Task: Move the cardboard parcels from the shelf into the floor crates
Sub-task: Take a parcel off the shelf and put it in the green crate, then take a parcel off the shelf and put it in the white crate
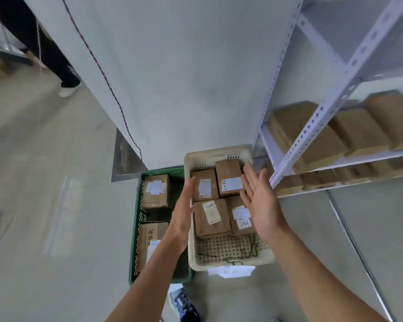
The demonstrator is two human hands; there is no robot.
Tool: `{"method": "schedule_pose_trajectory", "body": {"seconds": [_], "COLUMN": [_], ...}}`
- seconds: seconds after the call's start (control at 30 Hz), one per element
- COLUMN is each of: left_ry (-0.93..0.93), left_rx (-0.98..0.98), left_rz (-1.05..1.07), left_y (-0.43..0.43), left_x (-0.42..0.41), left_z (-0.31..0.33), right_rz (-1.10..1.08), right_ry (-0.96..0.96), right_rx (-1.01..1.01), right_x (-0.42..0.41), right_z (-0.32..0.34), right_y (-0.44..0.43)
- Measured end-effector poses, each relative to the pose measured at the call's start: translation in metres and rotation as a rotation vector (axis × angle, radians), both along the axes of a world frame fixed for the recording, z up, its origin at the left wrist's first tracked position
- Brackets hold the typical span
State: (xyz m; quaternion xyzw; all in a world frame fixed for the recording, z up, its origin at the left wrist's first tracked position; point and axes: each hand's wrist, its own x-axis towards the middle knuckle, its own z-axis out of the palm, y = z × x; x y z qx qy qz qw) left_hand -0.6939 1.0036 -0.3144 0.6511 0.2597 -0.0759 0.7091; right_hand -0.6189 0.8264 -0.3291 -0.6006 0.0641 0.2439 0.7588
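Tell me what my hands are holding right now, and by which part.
Nothing. The left hand and right hand hang open and empty.

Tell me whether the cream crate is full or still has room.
Still has room. The cream crate holds four parcels at its far end; the near stretch of its perforated floor lies bare except for a dark cord.

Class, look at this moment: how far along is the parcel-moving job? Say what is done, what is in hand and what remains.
Done: four parcels lie in the cream crate and two in the green crate. In hand: nothing; the left hand and right hand hover open and empty above the crates. Left: many parcels remain on the shelf.
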Motion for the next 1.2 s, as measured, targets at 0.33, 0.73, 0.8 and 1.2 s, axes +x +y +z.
{"method": "schedule_pose_trajectory", "body": {"seconds": [0.33, 0.73, 0.8, 1.2], "left_ry": [-0.091, -0.095, -0.071, 0.043], "left_rx": [-0.021, -0.042, -0.08, -0.158], "left_rz": [-0.125, -0.341, -0.346, -0.363], "left_y": [-0.206, -0.363, -0.388, -0.53], "left_x": [0.014, 0.074, 0.093, 0.243], "left_z": [0.091, 0.112, 0.106, 0.076], "right_rz": [-0.156, -0.442, -0.47, -0.496], "right_ry": [-0.119, -0.08, -0.061, -0.009], "right_rx": [0.027, 0.008, 0.0, -0.072], "right_x": [-0.031, -0.028, -0.017, 0.135], "right_z": [0.111, 0.127, 0.121, 0.124], "right_y": [-0.227, -0.415, -0.443, -0.595]}}
